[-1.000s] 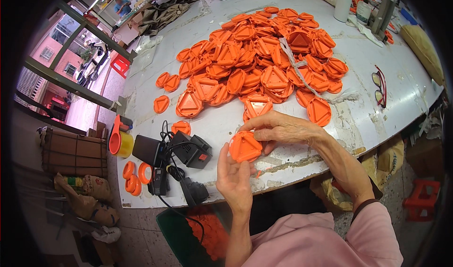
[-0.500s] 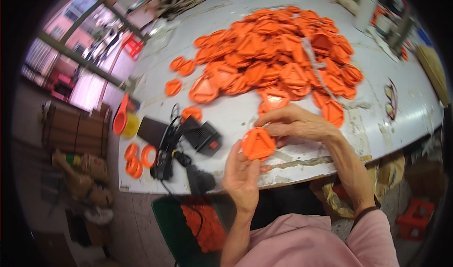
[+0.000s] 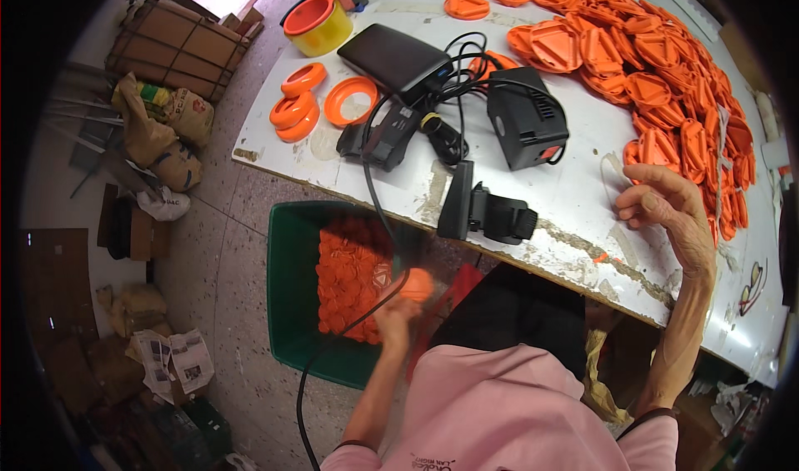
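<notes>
My left hand (image 3: 396, 314) is low at the table's front, beside and partly over a green bin (image 3: 291, 321). It grips a round orange plastic disc (image 3: 414, 285), blurred by motion. Many similar orange discs (image 3: 341, 275), some with a triangle marking, lie inside the bin. Over the table's right part, my right hand (image 3: 676, 213) hovers with loosely bent fingers and nothing visible in them. Just beyond it spreads a large heap of orange discs (image 3: 649, 88) with triangular raised shapes.
A black cable (image 3: 366, 196) hangs from the table across the bin. Black boxy devices (image 3: 524, 117) and a strap mount (image 3: 491, 213) sit near the front edge. Orange rings (image 3: 349, 101) and a yellow cup (image 3: 320, 34) stand at left; eyeglasses (image 3: 753, 288) lie at far right.
The view has swung down and left. My left hand has carried the orange disc from above the table down to the bin. My right hand has come away from the disc.
</notes>
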Demonstrator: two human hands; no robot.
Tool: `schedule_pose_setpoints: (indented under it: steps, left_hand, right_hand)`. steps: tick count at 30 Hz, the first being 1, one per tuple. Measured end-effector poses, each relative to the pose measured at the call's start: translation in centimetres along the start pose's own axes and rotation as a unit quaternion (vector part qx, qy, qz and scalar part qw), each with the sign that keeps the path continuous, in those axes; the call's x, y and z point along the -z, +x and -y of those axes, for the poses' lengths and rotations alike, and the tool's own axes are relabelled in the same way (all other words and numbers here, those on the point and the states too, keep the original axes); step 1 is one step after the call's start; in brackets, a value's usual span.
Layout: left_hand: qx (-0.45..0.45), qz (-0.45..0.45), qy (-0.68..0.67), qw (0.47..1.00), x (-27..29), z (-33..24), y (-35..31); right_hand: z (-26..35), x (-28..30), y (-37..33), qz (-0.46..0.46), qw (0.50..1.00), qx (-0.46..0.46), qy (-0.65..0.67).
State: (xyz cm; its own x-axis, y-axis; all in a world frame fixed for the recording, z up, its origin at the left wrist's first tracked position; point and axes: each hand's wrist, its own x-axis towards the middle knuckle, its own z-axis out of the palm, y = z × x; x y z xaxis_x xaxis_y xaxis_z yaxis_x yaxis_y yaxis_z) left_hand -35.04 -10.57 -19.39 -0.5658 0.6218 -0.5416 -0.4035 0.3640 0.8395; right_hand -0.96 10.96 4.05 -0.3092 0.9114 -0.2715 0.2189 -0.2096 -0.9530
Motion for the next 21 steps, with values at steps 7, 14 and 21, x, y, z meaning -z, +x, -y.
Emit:
schedule_pose_setpoints:
  steps: [7, 14, 21]
  left_hand:
    - [0.177, -0.284, -0.113, 0.936, 11.5, 12.4, 12.6]
    - [0.186, -0.236, 0.043, 0.953, 14.7, 16.9, 12.7]
    - [-0.097, 0.076, 0.13, 0.984, 3.5, 3.9, 1.5]
  right_hand:
    - [-0.4, 1.3, -0.4, -0.047, 0.999, -0.001, -0.021]
    - [0.1, 1.0, 0.9, -0.059, 0.997, 0.043, 0.027]
    - [0.3, 2.0, 3.1, -0.206, 0.937, 0.243, -0.145]
